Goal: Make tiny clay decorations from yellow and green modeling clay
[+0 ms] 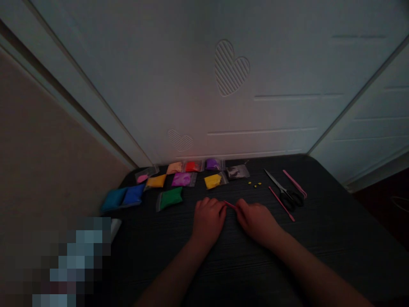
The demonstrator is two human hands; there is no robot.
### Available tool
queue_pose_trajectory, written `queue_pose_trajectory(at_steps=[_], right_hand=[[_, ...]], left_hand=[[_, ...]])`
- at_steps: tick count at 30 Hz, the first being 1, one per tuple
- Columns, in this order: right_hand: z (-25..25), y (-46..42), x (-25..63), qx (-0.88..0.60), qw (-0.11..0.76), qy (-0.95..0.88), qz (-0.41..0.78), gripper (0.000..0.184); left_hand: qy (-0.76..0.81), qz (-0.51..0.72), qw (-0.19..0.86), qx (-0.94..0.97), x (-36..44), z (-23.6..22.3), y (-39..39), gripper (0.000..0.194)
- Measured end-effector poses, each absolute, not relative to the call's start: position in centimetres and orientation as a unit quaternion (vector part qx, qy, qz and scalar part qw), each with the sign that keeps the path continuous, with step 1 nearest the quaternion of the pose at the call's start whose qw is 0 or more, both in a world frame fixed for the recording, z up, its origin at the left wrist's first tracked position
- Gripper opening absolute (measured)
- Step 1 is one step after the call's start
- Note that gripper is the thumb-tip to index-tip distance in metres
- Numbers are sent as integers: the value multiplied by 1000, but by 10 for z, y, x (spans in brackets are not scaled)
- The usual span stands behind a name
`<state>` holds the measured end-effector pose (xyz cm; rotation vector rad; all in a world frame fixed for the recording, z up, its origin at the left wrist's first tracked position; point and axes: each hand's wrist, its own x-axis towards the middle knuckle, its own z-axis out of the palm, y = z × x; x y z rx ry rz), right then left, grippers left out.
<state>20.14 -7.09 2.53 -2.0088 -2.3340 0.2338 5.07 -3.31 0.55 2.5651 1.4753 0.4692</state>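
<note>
Above the dark table, my left hand (208, 218) and my right hand (256, 219) face each other, both closed. A thin pink strip (230, 205) spans the short gap between them, with one end in the fingers of each hand. Whether it is a tool or a rolled piece of clay I cannot tell. Just right of my right hand lies a slim pink modelling tool (281, 203). Beyond my left hand is a small bag of green clay (171, 198), and a yellow bag (213, 181) rests behind the gap between the hands.
Several more clay bags, including a blue one (133, 195) and a purple one (214, 164), lie at the back left. Black-handled scissors (285, 192), more pink tools (294, 183) and tiny yellow bits (259, 183) lie at right. A white panel (275, 115) rises behind.
</note>
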Motion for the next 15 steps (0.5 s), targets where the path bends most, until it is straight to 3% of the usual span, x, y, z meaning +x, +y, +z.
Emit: queue_pose_trajectory(at_steps=[15], right_hand=[[27, -71, 202, -654, 27, -751, 80, 20]], left_hand=[[494, 159, 73, 852, 52, 6, -34, 22]])
